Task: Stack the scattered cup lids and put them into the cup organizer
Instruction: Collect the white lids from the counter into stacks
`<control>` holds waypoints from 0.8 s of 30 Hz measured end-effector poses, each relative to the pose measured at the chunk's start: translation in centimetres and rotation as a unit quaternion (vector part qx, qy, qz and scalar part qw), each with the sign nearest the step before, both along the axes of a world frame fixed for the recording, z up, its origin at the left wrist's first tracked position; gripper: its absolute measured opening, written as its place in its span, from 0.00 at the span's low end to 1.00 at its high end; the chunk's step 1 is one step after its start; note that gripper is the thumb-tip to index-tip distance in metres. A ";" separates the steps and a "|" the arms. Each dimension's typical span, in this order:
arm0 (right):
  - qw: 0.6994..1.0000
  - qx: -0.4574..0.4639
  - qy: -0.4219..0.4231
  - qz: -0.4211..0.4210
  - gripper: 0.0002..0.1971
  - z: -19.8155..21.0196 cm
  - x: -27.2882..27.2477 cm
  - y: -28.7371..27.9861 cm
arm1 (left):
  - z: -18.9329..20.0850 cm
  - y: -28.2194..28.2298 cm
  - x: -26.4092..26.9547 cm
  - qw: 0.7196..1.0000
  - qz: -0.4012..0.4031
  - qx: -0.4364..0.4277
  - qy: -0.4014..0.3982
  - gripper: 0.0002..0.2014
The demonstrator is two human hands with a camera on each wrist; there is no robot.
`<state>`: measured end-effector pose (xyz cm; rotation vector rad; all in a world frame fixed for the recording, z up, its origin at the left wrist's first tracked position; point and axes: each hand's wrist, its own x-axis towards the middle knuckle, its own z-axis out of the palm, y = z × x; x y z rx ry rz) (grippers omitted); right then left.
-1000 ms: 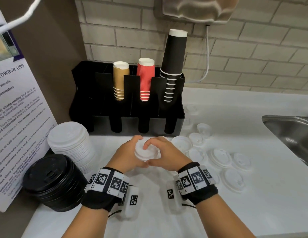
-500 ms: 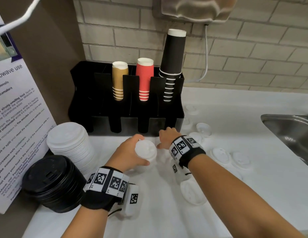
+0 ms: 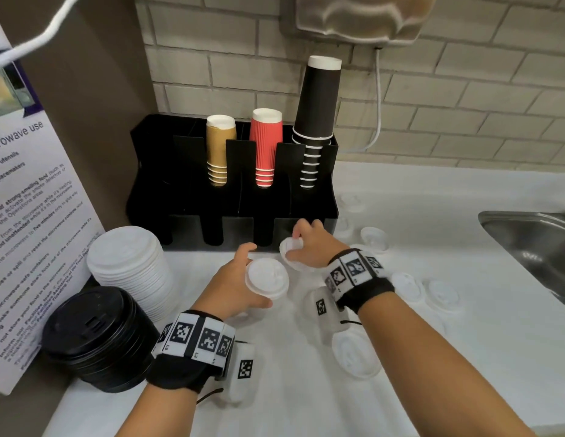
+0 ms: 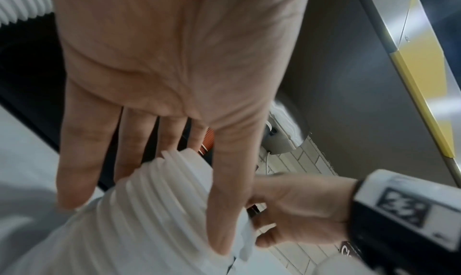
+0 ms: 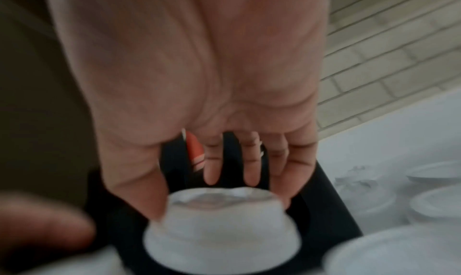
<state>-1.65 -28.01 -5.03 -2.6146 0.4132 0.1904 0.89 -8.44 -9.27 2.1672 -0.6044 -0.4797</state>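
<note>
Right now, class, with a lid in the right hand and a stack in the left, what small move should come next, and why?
Probably bring the single lid in the right hand over and seat it on the lid stack that the left hand holds; the two sit close together, and more loose lids wait beside the sink.

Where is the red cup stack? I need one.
In the head view, the red cup stack stands in the black organizer, between the tan stack and the taller black stack.

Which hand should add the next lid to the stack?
Right. The right hand already pinches a single lid beside the lid stack, which the left hand is busy gripping.
</note>
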 end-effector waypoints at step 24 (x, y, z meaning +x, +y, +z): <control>0.973 0.139 -0.145 0.115 0.30 -1.0 -3.0 4.2 | -0.2 0.2 0.1 1.000 0.016 -0.018 0.008 0.45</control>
